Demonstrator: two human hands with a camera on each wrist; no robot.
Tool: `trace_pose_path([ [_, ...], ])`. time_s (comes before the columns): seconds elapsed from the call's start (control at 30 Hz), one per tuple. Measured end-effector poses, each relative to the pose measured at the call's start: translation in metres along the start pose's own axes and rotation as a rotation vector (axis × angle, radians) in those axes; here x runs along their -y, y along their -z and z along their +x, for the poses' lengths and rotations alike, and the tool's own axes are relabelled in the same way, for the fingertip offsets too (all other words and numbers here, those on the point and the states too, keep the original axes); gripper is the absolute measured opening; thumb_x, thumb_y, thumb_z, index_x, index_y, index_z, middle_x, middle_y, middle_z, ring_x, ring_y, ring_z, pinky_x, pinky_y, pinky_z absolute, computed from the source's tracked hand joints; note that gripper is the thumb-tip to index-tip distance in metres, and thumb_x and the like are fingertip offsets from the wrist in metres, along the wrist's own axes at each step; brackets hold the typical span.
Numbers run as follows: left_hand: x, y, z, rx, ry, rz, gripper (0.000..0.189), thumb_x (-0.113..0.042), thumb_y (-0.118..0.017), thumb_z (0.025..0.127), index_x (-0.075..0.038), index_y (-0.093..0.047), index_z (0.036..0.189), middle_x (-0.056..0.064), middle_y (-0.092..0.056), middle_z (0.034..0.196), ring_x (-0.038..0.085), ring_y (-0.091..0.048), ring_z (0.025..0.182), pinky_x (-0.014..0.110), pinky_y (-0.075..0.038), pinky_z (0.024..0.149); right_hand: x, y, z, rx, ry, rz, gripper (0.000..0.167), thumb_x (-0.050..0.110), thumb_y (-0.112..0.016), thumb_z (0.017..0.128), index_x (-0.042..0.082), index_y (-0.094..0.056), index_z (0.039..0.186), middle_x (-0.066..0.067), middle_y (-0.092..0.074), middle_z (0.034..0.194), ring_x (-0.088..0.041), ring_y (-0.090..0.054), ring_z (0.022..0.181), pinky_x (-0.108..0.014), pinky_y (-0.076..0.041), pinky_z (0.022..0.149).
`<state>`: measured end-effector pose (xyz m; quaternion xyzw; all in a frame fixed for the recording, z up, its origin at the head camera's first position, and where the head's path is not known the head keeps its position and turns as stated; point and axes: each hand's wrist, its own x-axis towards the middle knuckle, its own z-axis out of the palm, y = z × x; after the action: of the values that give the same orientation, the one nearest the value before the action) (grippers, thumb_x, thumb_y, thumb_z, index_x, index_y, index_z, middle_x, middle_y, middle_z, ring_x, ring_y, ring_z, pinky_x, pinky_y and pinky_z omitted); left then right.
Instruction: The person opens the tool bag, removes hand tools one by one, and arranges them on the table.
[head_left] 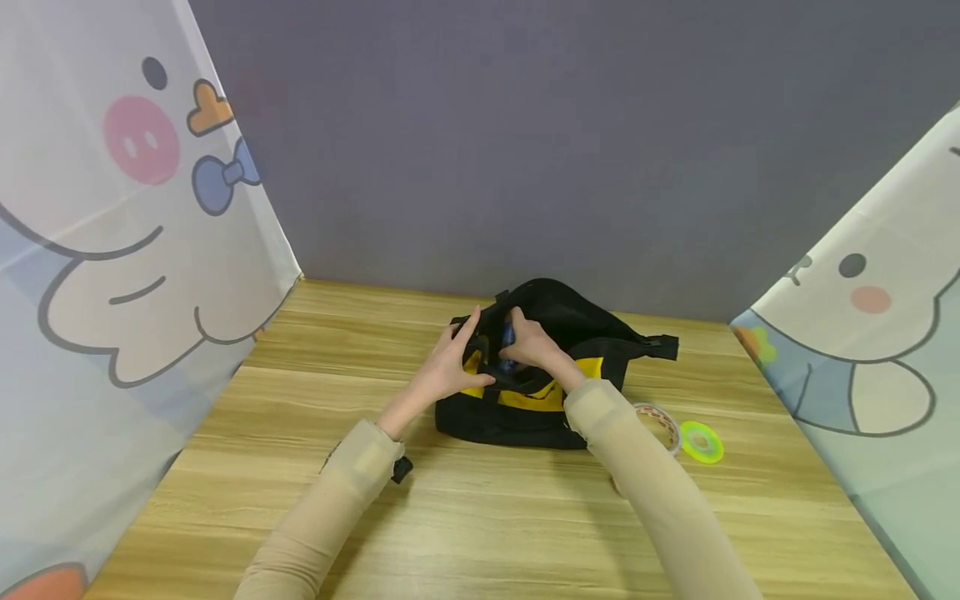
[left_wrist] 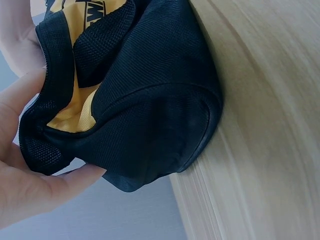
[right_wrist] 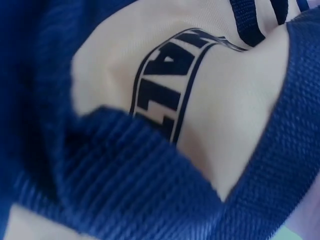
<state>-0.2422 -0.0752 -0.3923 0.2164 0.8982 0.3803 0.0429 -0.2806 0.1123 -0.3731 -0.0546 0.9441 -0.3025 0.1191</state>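
Note:
A black and yellow tool bag [head_left: 465, 421] lies on the wooden table with its zipped mouth open. At the left end of that mouth, my left hand [head_left: 442, 364] grips the rim, thumb and fingers spread on either side. The bag's end [left_wrist: 155, 125] fills much of the left wrist view. Reaching into the opening, my right hand [head_left: 531, 343] holds a dark blue object [head_left: 508, 337], mostly covered by the fingers and the bag; its kind does not show. Close up in the right wrist view are the bag's lettered panel [right_wrist: 215, 100] and dark webbing, with that hand hidden.
Right of the bag, a clear tape roll [head_left: 670, 421] lies partly under my right sleeve, beside a yellow-green ring-shaped roll [head_left: 702, 442]. A small black item [head_left: 402, 469] shows by my left sleeve. A grey panel [head_left: 510, 150] stands behind the table, with printed cloths at both sides.

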Motion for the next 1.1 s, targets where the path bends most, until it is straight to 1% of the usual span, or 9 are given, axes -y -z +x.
trace_pose_path([
  [0.13, 0.001, 0.000, 0.000, -0.003, 0.007, -0.001, 0.110, -0.030, -0.081, 0.083, -0.027, -0.004, 0.162, 0.031, -0.014, 0.160, 0.052, -0.033, 0.142, 0.064, -0.041, 0.107, -0.001, 0.003, -0.004, -0.045, 0.049, -0.014, 0.061, 0.008, -0.069, 0.091, 0.004, -0.031, 0.138, -0.025, -0.057, 0.114, -0.026, -0.068, 0.072, -0.031, -0.059, 0.062],
  [0.2, 0.000, 0.000, -0.001, -0.004, 0.009, 0.000, 0.110, -0.030, -0.081, 0.083, -0.027, -0.004, 0.161, 0.032, -0.014, 0.160, 0.053, -0.034, 0.141, 0.064, -0.041, 0.107, 0.000, 0.004, -0.006, -0.081, 0.071, -0.049, 0.062, 0.009, -0.070, 0.091, 0.004, -0.031, 0.139, -0.024, -0.056, 0.114, -0.027, -0.065, 0.076, -0.031, -0.057, 0.064],
  [0.37, -0.001, 0.000, -0.001, -0.003, 0.009, 0.006, 0.110, -0.030, -0.081, 0.083, -0.029, -0.003, 0.161, 0.032, -0.015, 0.160, 0.052, -0.034, 0.142, 0.064, -0.041, 0.107, 0.003, 0.007, -0.013, -0.165, 0.109, -0.106, 0.063, 0.011, -0.070, 0.090, 0.005, -0.032, 0.139, -0.025, -0.052, 0.122, -0.033, -0.059, 0.094, -0.039, -0.056, 0.076],
  [0.5, -0.001, -0.001, -0.001, -0.008, -0.002, 0.012, 0.110, -0.030, -0.081, 0.083, -0.027, -0.005, 0.162, 0.033, -0.017, 0.159, 0.052, -0.035, 0.141, 0.063, -0.041, 0.107, 0.001, 0.007, -0.021, -0.230, 0.151, -0.088, 0.063, 0.010, -0.069, 0.090, 0.006, -0.031, 0.140, -0.026, -0.049, 0.127, -0.038, -0.059, 0.101, -0.046, -0.057, 0.084],
  [0.63, 0.001, -0.001, 0.000, -0.008, -0.005, 0.009, 0.110, -0.029, -0.082, 0.083, -0.026, -0.005, 0.162, 0.032, -0.017, 0.159, 0.052, -0.035, 0.141, 0.063, -0.041, 0.108, -0.002, 0.006, -0.028, -0.314, 0.219, -0.076, 0.064, 0.008, -0.070, 0.089, 0.007, -0.033, 0.140, -0.027, -0.048, 0.128, -0.040, -0.060, 0.101, -0.048, -0.059, 0.083],
  [0.77, 0.001, -0.001, 0.001, -0.007, -0.015, 0.010, 0.110, -0.028, -0.081, 0.083, -0.025, -0.005, 0.162, 0.032, -0.016, 0.159, 0.052, -0.035, 0.141, 0.063, -0.041, 0.108, -0.003, 0.006, -0.035, -0.387, 0.296, -0.057, 0.064, 0.004, -0.072, 0.087, 0.005, -0.036, 0.139, -0.028, -0.050, 0.125, -0.041, -0.062, 0.099, -0.048, -0.060, 0.080],
  [0.97, -0.001, 0.000, 0.000, -0.002, -0.019, 0.019, 0.109, -0.028, -0.081, 0.083, -0.023, -0.006, 0.162, 0.033, -0.017, 0.158, 0.054, -0.038, 0.138, 0.064, -0.042, 0.106, -0.007, 0.010, -0.043, -0.479, 0.398, -0.070, 0.062, 0.004, -0.072, 0.087, 0.002, -0.037, 0.138, -0.027, -0.052, 0.119, -0.038, -0.063, 0.095, -0.045, -0.060, 0.078],
  [1.1, -0.001, 0.000, 0.001, -0.010, -0.027, 0.031, 0.109, -0.027, -0.081, 0.083, -0.022, -0.006, 0.162, 0.034, -0.018, 0.158, 0.054, -0.036, 0.139, 0.064, -0.042, 0.106, -0.007, 0.015, -0.050, -0.524, 0.445, -0.068, 0.060, 0.004, -0.071, 0.088, 0.003, -0.038, 0.138, -0.025, -0.052, 0.116, -0.035, -0.061, 0.091, -0.043, -0.058, 0.075],
])
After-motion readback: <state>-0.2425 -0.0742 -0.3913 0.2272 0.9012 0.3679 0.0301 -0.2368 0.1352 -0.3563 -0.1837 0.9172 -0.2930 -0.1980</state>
